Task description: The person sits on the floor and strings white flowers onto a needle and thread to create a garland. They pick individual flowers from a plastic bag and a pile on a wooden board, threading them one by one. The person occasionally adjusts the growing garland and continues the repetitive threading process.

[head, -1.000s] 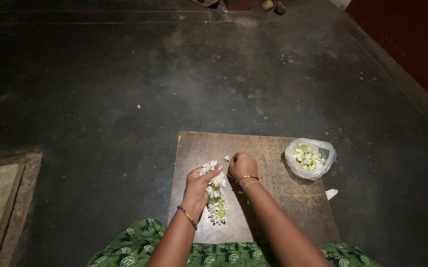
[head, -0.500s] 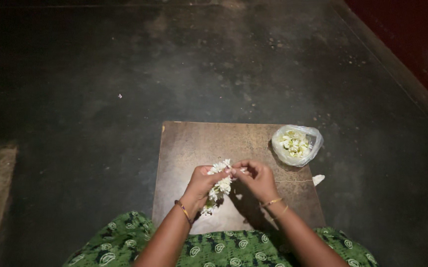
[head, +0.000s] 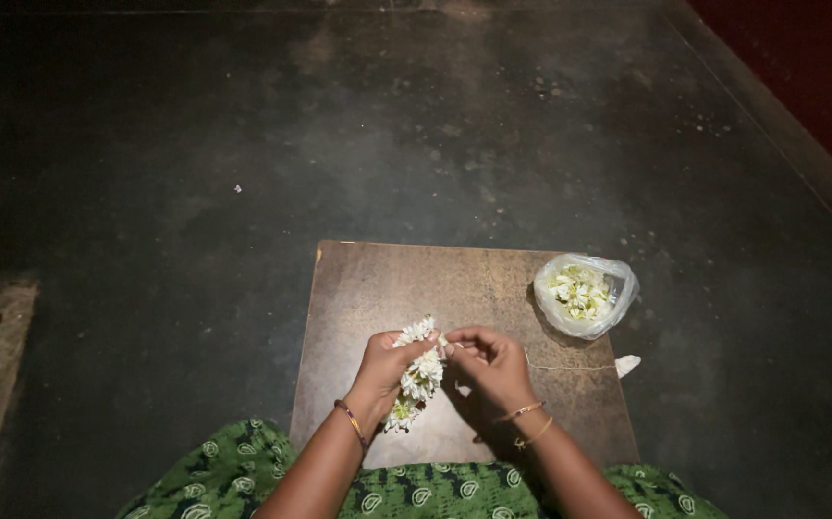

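Green cloth (head: 243, 481) with a pale curly print sits right at the bottom of the view, across the lap, with both forearms coming up over it. Left wrist has a thin bangle (head: 350, 423), right wrist has two gold ones (head: 527, 424).

Next up is the board (head: 378, 288), a low brown wooden slab lying flat on the floor, a bit scuffed and shiny. It's doing the job of a bench here. Both hands are over its near half, close together, almost touching.

Left hand (head: 384, 367) is curled shut around a garland (head: 418, 373) of small white flowers. The strand pokes out above the fist and hangs down below it toward the near edge. Right hand (head: 489, 363) is pinched up too, fingertips meeting right beside the top of the garland. Can't honestly tell what's between them, too small. A thin thread (head: 570, 367) runs from that hand out toward the right edge, ending near a small white scrap (head: 627, 364) at the edge.

Further back, at the far right corner of the board, there's a clear plastic bag (head: 614, 288), open, with loose white and yellowish flowers (head: 577, 290) inside.

Beyond that it's just dark floor (head: 195, 144), with a dark red wall (head: 800, 67) running along the right.
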